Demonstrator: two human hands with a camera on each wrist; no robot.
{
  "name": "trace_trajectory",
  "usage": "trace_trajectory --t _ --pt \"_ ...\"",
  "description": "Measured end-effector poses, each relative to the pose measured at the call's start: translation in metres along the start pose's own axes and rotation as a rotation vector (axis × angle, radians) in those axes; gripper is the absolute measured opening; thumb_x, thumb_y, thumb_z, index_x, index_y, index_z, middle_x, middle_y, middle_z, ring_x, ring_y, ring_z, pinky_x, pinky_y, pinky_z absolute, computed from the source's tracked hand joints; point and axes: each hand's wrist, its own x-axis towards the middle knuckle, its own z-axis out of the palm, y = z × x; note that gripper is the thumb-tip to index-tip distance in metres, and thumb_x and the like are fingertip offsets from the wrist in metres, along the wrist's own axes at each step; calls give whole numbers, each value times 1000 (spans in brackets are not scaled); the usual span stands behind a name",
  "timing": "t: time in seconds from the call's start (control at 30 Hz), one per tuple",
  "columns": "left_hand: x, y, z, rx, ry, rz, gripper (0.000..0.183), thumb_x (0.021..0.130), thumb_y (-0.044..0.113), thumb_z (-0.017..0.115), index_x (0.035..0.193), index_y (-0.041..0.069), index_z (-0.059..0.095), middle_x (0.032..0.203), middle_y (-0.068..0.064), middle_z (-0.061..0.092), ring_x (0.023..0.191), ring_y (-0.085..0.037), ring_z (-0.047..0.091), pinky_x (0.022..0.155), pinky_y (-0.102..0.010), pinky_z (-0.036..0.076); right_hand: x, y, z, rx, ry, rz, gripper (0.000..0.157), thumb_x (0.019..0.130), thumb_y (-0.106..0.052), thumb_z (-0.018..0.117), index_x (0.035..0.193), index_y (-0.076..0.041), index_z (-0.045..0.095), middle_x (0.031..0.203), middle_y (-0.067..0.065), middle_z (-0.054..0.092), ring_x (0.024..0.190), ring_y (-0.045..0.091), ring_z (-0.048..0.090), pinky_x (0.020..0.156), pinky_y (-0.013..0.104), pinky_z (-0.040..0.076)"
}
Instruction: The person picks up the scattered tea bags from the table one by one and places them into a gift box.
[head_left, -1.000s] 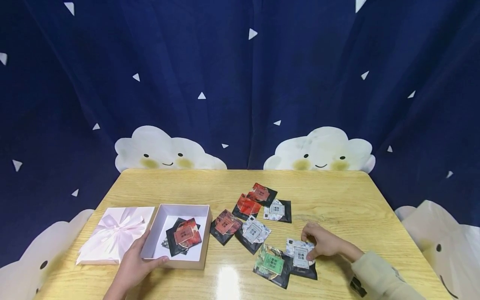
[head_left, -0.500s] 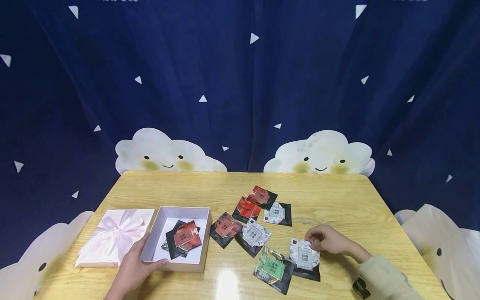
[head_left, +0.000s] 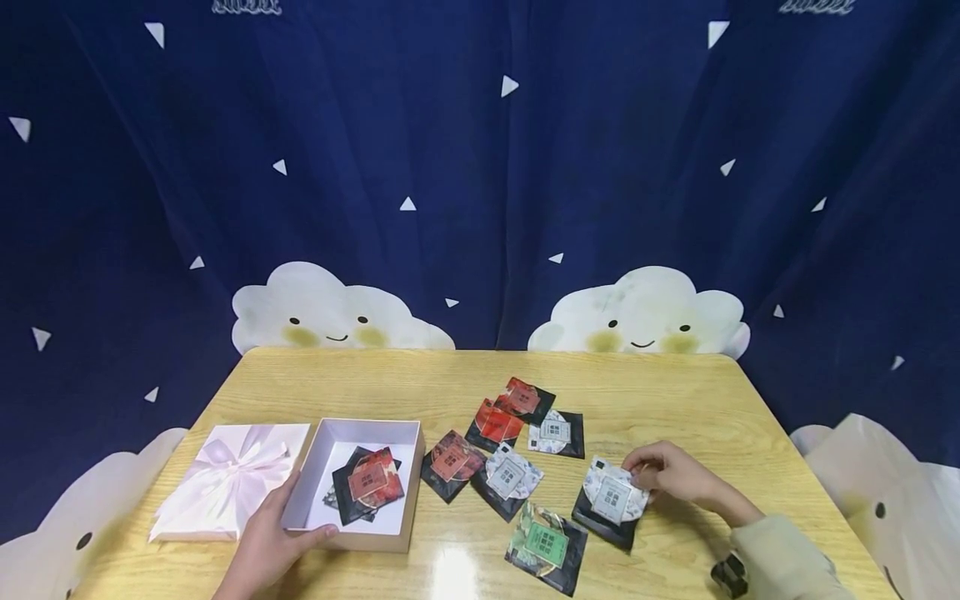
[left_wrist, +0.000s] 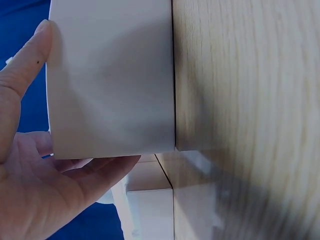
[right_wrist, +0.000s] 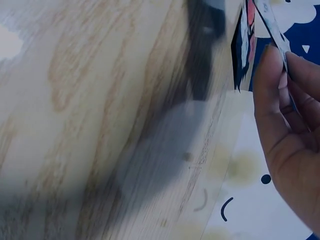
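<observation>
My left hand (head_left: 268,537) grips the front left corner of the open pale box (head_left: 411,508). The left wrist view shows its thumb on the rim of the box wall (left_wrist: 112,80) and the other fingers around the side. Inside the box lie overlapping sachets, a red-and-black sachet (head_left: 369,482) on top. My right hand (head_left: 678,475) pinches a white-and-black sachet (head_left: 611,497) by its upper right edge, between thumb and fingers. In the right wrist view this sachet (right_wrist: 272,22) appears edge-on, raised off the wooden surface. A green-labelled sachet (head_left: 546,546) lies just left of it.
Left of the box is a pale lid (head_left: 232,479) with a ribbon bow. Several red and white sachets lie mid-table, among them a red sachet (head_left: 495,425) and a white one (head_left: 508,479). Behind the wooden table (head_left: 652,392) hangs a dark blue curtain (head_left: 480,167).
My right hand has shifted right and lifted the white-and-black sachet, which has turned and come away from the green-labelled one. My left hand stays on the box. The head view has tilted slightly upward.
</observation>
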Motion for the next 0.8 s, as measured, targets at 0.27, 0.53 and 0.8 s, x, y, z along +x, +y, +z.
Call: trace_trajectory --t 0.27,0.53,0.8 --pt "-3 -1 1 7 -8 -6 98 61 27 84 129 -20 31 120 -41 42 109 -53 43 87 -59 39 -3 2 -1 49 122 39 24 84 2 56 103 18 54 81 13 58 64 12 57 54 39 54" --pt "-2 -2 0 13 -14 -9 99 62 28 83 129 -20 30 121 -42 41 110 -54 42 87 -59 38 1 -4 0 105 206 68 30 83 0 58 104 21 52 81 11 60 65 10 57 57 34 54" --pt "0 -1 1 -11 15 16 97 60 26 84 128 -21 33 119 -42 43 107 -53 45 85 -59 40 13 -17 1 138 241 87 32 84 -1 58 107 20 51 86 11 59 70 12 58 62 40 54"
